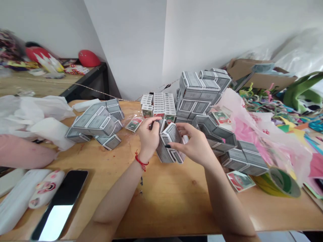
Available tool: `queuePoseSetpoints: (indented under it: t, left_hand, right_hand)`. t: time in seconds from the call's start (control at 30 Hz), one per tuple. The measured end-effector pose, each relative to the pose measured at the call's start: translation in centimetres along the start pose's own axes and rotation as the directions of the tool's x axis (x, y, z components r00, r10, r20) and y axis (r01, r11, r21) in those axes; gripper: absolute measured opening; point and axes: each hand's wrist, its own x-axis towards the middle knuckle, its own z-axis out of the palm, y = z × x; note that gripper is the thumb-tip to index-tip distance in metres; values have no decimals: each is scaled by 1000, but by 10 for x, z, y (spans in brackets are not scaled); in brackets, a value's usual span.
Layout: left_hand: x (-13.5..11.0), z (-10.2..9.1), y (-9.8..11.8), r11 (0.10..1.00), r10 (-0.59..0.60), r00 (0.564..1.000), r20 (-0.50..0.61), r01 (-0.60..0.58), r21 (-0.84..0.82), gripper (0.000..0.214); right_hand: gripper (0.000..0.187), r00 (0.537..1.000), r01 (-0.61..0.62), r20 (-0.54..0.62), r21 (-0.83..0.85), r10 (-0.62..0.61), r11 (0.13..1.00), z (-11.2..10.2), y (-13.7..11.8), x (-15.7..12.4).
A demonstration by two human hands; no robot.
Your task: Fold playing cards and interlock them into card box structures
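Both my hands hold one grey patterned cardboard carton above the middle of the wooden table. My left hand, a red string on its wrist, grips the carton's left side. My right hand pinches its right side and a flap with thumb and fingers. The carton looks partly folded, with its end flaps standing apart. Right behind it stand small card packs in rows and a tall stack of grey cartons.
Grey cartons lie at the left and right. A black phone and white cases lie front left. A tape roll, pink plastic bag and coloured scraps fill the right. White bags sit far left.
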Motion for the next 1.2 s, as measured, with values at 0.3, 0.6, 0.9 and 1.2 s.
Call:
queuePoseSetpoints:
  t: [0.3, 0.6, 0.9, 1.2]
  left_hand:
    - [-6, 0, 6, 999, 18, 999, 31, -19, 37, 22]
    - [4, 2, 3, 967, -154, 985, 76, 167, -195, 20]
    - [3, 1, 2, 749, -407, 821, 401, 551, -369, 27]
    - [2, -8, 19, 652, -234, 517, 823, 712, -261, 39]
  right_hand:
    - [46, 999, -5, -42, -27, 4, 1000, 0, -2, -1]
    - [53, 998, -56, 31, 125, 52, 991, 2, 13, 6]
    - [54, 977, -91, -138, 414, 162, 906, 0, 36, 18]
    - [56, 971, -38, -174, 558, 162, 829, -6, 37, 20]
